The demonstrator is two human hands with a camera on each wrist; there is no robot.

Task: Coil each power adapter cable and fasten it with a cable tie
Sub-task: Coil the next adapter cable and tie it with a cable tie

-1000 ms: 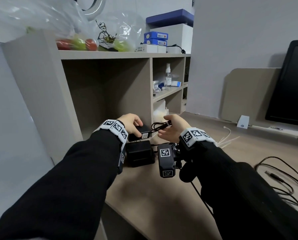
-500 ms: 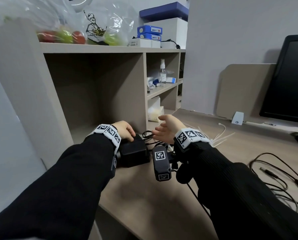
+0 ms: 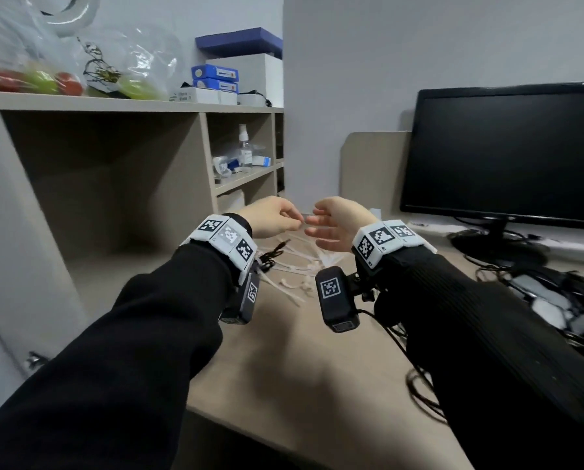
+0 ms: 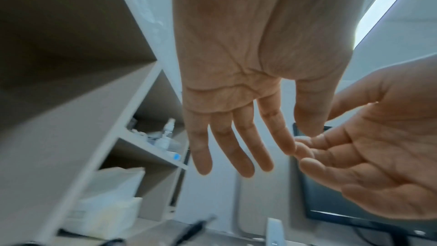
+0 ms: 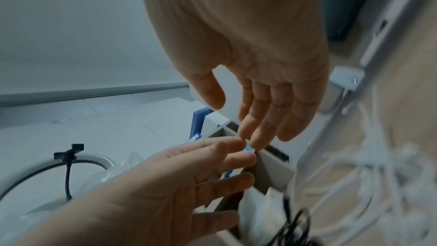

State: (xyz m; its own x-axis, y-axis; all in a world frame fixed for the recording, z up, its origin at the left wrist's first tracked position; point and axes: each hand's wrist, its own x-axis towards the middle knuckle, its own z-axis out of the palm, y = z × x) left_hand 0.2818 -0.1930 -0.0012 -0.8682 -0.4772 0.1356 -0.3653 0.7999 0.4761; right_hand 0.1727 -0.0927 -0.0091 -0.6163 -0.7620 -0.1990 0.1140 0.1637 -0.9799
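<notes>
Lying loose — cable ties: a pale scatter of cable ties [image 3: 297, 266] rests on the desk [image 3: 284, 361] beneath the hands; tangled adapter cables [image 3: 555, 293] sit right of them.
Grip: left hand [image 3: 273, 217] and right hand [image 3: 338, 222] hover with relaxed, spread fingers, fingertips almost meeting, holding nothing.
Risk: ties overlap, so one pinch may lift several; tangled cables could snag while coiling.
Writing: wristbands carry square coded markers; no label is legible on the blue boxes [image 3: 215, 78].

The sleeves [image 3: 141, 334] are black, the wrist bands [image 3: 228, 237] are white with black square marks, the cable ties [image 3: 294, 262] are white, the desk [image 3: 284, 385] is light brown, the screen [image 3: 507, 154] is black (its stand too), and the boxes [image 3: 215, 73] are blue.
</notes>
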